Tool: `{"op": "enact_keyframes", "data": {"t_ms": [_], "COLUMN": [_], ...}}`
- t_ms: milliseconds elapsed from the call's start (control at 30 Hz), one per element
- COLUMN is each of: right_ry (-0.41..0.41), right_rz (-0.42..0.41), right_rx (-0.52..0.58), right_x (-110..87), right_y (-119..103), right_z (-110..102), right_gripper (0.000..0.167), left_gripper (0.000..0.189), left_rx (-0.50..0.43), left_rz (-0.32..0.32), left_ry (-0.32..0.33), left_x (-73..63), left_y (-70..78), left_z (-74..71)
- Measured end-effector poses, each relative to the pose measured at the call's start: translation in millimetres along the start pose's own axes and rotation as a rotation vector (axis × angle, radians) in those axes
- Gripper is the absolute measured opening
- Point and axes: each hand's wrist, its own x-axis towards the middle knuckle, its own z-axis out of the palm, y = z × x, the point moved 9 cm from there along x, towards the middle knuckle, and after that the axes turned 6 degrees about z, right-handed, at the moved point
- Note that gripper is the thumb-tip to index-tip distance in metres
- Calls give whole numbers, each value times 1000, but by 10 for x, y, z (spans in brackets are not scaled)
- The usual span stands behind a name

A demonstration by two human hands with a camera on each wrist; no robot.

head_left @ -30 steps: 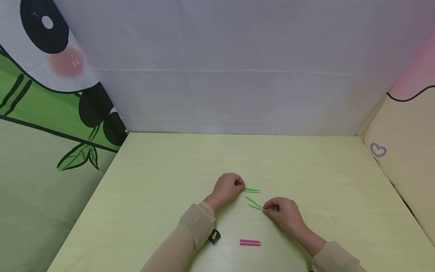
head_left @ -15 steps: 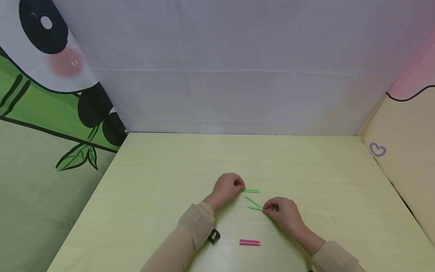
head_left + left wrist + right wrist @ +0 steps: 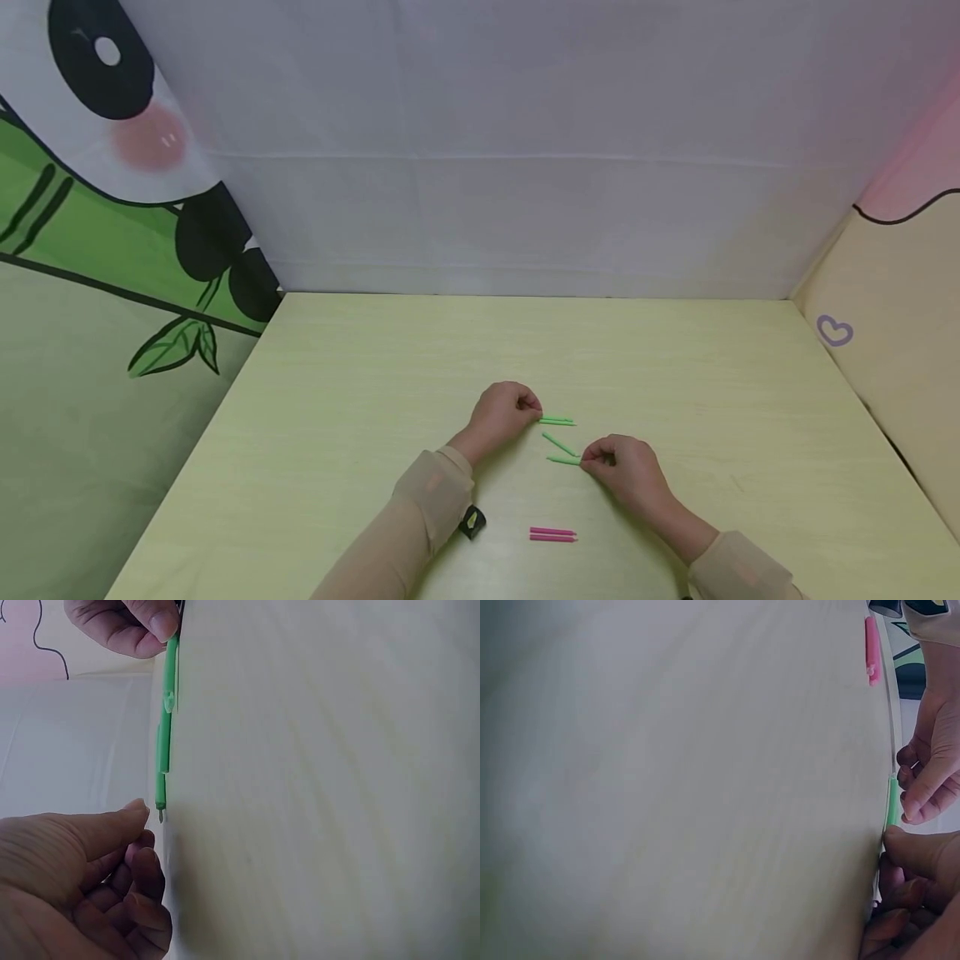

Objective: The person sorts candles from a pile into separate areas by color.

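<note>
Two slim green sticks (image 3: pixel 557 422) lie side by side in the head view; my left hand (image 3: pixel 507 409) pinches at their left end. The left wrist view does not show this grip. My right hand (image 3: pixel 628 469) holds another green stick (image 3: pixel 562 460) by its right end between thumb and fingertips, low over the table. A further green stick (image 3: pixel 558 443) slants between the two hands, its right end close to my right fingertips. In the left wrist view, a narrow tip (image 3: pixel 160 815) on a green stick points towards my left fingers. The sticks' exact kind is unclear.
Two pink sticks (image 3: pixel 552 535) lie parallel nearer the front of the pale table (image 3: pixel 360 375). A small black tag (image 3: pixel 472 522) sits at the left sleeve. A pale panel (image 3: pixel 525 217) stands behind, with printed side panels (image 3: pixel 885 400) at both sides.
The green stick in my right hand has turned slightly, its left tip swinging towards the front so it lies more level. My left hand and the pink sticks have stayed put.
</note>
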Motion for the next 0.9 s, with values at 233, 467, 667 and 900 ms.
{"op": "enact_keyframes", "data": {"t_ms": [233,467,667,900], "right_ry": [10,3,-5,-6], "right_rz": [5,17,9,22], "right_rx": [-17,-17,-12,1], "right_x": [-55,-90,-94,-93], "right_y": [-39,-51,-52,-35], "right_z": [23,41,26,-1], "right_gripper": [13,13,12,11], "left_gripper": [10,9,8,7], "left_rx": [-19,-59,-104,-134], "left_rz": [3,18,15,32], "left_ry": [-9,-28,-36,-51], "left_x": [-42,-88,-102,-121], "left_y": [-12,0,-11,5], "left_z": [1,0,16,29]}}
